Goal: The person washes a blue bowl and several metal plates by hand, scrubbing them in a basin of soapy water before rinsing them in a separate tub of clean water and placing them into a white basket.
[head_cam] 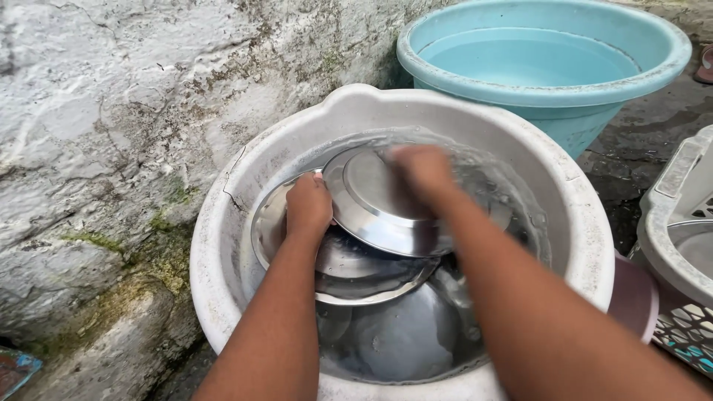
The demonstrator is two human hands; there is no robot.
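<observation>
The left hand grips the left edge of a steel plate, fingers curled over the rim, holding it tilted in the water of a white tub. The right hand lies on the plate's face, blurred; I cannot tell if it is closed or flat. Under the plate a 2nd, larger steel plate rests in the tub, and more steel dishes lie below it, near the tub's near side. A blue tub of water stands far right, beside a rough stone wall. A white basket sits at the right edge
</observation>
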